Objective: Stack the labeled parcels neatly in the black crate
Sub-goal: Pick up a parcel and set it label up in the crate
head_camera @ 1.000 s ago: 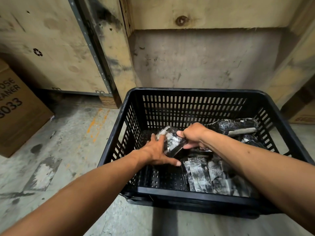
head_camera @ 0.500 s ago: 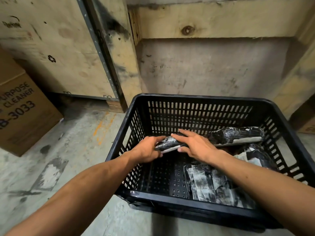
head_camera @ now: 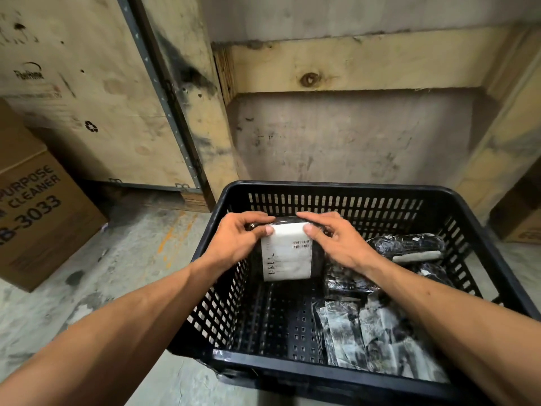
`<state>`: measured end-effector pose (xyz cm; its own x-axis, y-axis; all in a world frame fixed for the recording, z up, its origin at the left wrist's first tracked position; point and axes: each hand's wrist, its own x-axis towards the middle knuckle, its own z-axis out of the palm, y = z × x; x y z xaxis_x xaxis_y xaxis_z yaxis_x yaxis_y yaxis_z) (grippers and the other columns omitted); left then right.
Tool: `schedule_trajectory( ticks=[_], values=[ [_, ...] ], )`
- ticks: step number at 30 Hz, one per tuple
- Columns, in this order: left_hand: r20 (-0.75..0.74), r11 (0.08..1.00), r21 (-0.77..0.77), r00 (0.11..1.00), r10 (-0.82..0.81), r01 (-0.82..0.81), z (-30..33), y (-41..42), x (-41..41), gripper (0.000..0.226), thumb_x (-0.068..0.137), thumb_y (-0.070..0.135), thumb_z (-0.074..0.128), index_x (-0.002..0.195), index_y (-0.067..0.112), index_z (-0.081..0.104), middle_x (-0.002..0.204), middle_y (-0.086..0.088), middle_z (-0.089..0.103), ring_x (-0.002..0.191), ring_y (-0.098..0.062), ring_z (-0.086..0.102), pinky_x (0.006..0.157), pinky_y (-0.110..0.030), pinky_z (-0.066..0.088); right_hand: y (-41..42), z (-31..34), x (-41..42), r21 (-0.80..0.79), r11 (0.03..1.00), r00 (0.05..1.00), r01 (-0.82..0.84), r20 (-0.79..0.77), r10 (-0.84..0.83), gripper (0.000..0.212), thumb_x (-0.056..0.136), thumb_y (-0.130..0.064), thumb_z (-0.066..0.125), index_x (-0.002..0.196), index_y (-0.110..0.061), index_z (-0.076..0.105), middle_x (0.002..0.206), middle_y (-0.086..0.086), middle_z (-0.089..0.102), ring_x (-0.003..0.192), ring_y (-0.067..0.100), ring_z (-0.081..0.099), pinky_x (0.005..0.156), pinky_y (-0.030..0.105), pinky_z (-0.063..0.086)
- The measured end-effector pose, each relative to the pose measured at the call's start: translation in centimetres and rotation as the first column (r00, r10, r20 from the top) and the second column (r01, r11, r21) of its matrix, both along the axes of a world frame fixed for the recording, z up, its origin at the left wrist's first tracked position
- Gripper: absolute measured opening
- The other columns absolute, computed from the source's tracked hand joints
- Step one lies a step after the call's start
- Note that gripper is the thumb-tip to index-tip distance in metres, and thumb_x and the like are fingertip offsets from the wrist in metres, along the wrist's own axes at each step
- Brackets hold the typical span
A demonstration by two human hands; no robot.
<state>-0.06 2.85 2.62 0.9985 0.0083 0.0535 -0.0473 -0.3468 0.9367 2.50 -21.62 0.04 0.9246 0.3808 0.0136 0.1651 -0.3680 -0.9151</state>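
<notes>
The black crate (head_camera: pixel 336 373) stands on the concrete floor (head_camera: pixel 123 259), in front of the wooden wall (head_camera: pixel 351 63). To the left of the crate is a cardboard box (head_camera: pixel 38 212) with printed letters. In the right half of the crate lie several wrapped parcels (head_camera: pixel 374 335), and one more parcel (head_camera: pixel 409 247) leans at the right wall of the crate. Compared with half a second ago, the held parcel (head_camera: pixel 288 253) is now turned upright — its white label faces the camera, while before it lay flat and dark. It is inside the crate, near the back wall, left of the other parcels. The left hand (head_camera: pixel 240 238) and the right hand (head_camera: pixel 336 241) both grip its upper edge — thumbs on the label, fingers curled over the top.
</notes>
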Motion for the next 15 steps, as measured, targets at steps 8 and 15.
schedule_trajectory(
  ticks=[8, 15],
  values=[
    [0.031, 0.996, -0.023, 0.996, -0.084, 0.085, 3.1, -0.9, -1.2, 0.030, 0.090, 0.025, 0.075, 0.120, 0.031, 0.074, 0.127, 0.001, 0.071, 0.115, -0.005, 0.065, 0.088, -0.011, 0.051, -1.0, 3.0, -0.8, 0.059, 0.993, 0.984, 0.100, 0.142, -0.107, 0.040, 0.084, -0.047, 0.079, 0.122, -0.055, 0.069, 0.121, -0.004, 0.050, 0.118, 0.011, 0.052, 0.104, 0.026, 0.048],
    [0.052, 0.948, -0.271, 0.986, -0.156, 0.164, 3.5, -3.1, -2.6, 0.069, 0.088, 0.014, 0.079, 0.148, 0.033, 0.050, 0.126, 0.016, 0.066, 0.107, -0.004, 0.071, 0.078, -0.021, 0.059, -0.3, 5.6, -1.4, 0.418, 0.896, 0.980, 0.151, 0.058, -0.193, 0.026, 0.090, -0.024, 0.078, 0.116, -0.029, 0.075, 0.108, -0.012, 0.077, 0.093, 0.007, 0.073, 0.072, 0.021, 0.059]
  ],
)
